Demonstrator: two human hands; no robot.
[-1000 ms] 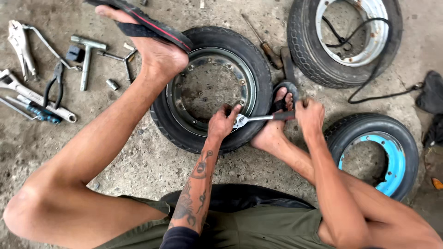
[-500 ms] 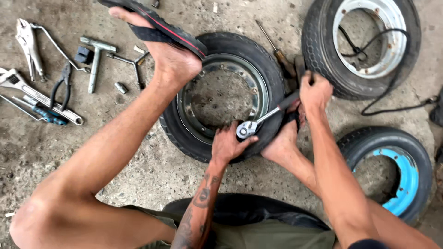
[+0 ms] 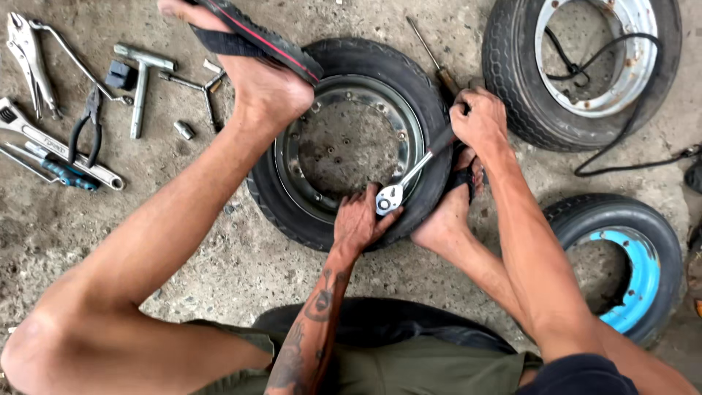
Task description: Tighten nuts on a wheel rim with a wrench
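The person is sitting on the rough concrete floor (image 3: 219, 292) with a small black tyre on a grey steel rim (image 3: 351, 143) lying flat between the legs. The left hand (image 3: 360, 219) is resting on the near side of that rim, its fingers curled down around the head of a silver ratchet wrench with a dark handle (image 3: 409, 172); the head is sitting just beside the thumb, on the rim's inner edge. Whether a socket under the head is engaging a bolt is hard to tell, since the fingers are covering it. The right hand (image 3: 479, 121) is gripping the far end of the wrench handle in a closed fist, over the tyre's right sidewall.

A bare left foot in a black sandal (image 3: 256, 66) is pressing on the tyre's far edge, and the right foot (image 3: 450, 216) is bracing against the tyre just beneath the right fist.

Well to the left of the fingers, scattered hand tools (image 3: 73, 110) are lying on the floor: pliers, spanners, a T-shaped wrench. Beyond the right fist a larger black tyre with a white rim (image 3: 585, 66) is lying with a black cable inside it, and near the right forearm a black tyre with a blue rim (image 3: 621, 263) is lying flat.
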